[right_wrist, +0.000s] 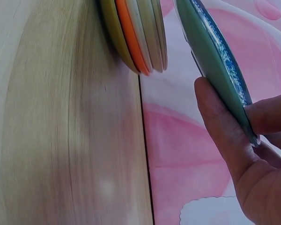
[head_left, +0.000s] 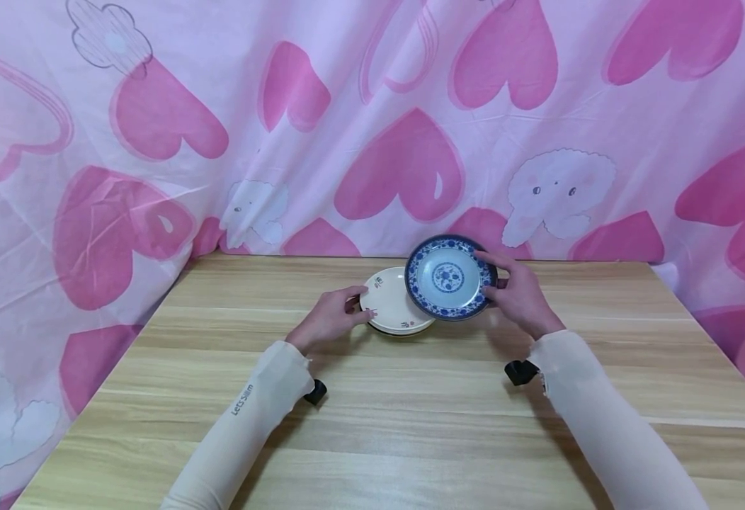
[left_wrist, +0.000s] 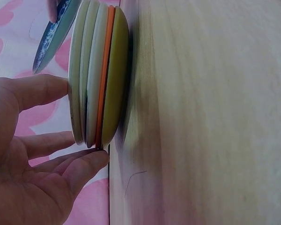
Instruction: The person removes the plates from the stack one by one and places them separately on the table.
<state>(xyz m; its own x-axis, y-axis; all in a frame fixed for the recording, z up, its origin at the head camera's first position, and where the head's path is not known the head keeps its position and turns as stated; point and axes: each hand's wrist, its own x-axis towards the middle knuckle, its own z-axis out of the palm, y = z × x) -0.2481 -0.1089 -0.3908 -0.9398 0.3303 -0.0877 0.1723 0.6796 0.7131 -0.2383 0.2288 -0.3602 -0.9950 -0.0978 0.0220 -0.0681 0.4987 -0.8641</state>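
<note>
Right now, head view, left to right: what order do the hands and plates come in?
Left hand → plate stack with a white plate on top → blue-and-white plate → right hand.

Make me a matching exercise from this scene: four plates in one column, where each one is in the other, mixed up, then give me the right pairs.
Plates:
1. Blue-and-white plate
2. Cream plate with small printed marks
3. Orange-edged plate
4. Olive-yellow plate

Places:
A. Lowest in the stack
B. Held by the right hand
C. In the stack, between its lowest and topmost plates
D. On top of the stack

Right pairs: 1-B, 2-D, 3-C, 4-A
</note>
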